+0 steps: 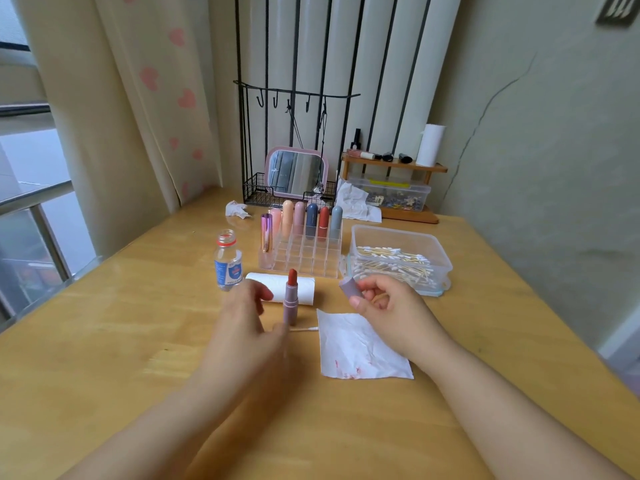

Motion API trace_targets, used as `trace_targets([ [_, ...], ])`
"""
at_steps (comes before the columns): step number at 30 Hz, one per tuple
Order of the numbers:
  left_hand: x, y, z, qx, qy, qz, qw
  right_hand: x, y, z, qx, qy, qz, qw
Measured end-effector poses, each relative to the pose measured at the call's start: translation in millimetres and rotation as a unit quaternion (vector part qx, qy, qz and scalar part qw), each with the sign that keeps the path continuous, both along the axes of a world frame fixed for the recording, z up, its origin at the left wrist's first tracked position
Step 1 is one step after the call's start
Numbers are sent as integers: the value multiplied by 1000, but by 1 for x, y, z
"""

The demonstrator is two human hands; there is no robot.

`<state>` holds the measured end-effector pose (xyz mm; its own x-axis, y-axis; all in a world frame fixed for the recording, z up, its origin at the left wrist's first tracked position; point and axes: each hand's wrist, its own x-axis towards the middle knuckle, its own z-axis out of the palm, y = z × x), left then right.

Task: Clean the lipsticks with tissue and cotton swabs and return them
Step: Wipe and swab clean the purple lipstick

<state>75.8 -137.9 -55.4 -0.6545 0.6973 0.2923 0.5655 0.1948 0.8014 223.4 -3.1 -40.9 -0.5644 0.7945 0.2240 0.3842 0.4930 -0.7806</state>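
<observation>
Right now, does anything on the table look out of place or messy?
The small bottle stands uncapped near the left hand. A crumpled tissue lies loose behind it, and the flat tissue carries red smears.

Both bare forearms reach forward over the table; left hand [247,315] blurred, palm turned inward, fingers loosely extended, holding nothing; right hand [384,306] raised, fingers curled, pinching a cap [349,285].

glossy wooden table [138,341], crumpled paper tissue [360,348]
</observation>
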Motion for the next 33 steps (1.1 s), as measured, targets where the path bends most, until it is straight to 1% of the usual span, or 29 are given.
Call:
trace_targets([
  [2,14,-9,8,10,-32,-65,997,8,-21,3,-57,32,38,997],
  [5,37,-10,17,28,-128,-145,981,14,-45,5,-92,51,59,993],
  [7,47,-5,17,45,-165,-162,972,16,-53,5,-101,68,57,991],
  [9,48,1,16,67,-200,-150,966,19,-55,5,-106,85,65,989],
  [11,47,8,14,75,-212,-150,963,25,-51,5,-99,74,74,990],
  [12,48,11,13,77,-207,-152,963,29,-45,6,-71,50,66,994],
  [14,49,15,7,92,-191,-141,967,36,-27,7,27,-16,19,999],
  [16,49,17,0,109,-177,-119,971,40,-6,9,130,-118,-46,983],
  [17,49,17,-4,111,-169,-115,973,40,4,7,163,-191,-76,965],
  [19,48,16,-7,111,-161,-129,972,36,18,3,169,-338,-110,919],
  [20,47,16,-8,114,-166,-143,969,33,22,0,154,-391,-110,901],
  [21,45,15,-9,118,-175,-156,965,28,24,-2,134,-425,-106,889],
  [23,42,13,-11,123,-194,-178,957,20,28,-5,102,-450,-103,881],
  [26,38,12,-14,123,-212,-193,950,13,32,-8,75,-441,-88,890],
  [29,37,11,-15,122,-206,-201,950,10,29,-9,71,-413,-75,905],
  [30,38,11,-15,121,-200,-202,951,11,26,-6,76,-386,-77,916],
  [31,38,11,-15,122,-193,-201,953,13,23,-2,83,-339,-84,933],
  [33,37,12,-15,127,-185,-197,954,20,17,12,120,-211,-111,964],
])
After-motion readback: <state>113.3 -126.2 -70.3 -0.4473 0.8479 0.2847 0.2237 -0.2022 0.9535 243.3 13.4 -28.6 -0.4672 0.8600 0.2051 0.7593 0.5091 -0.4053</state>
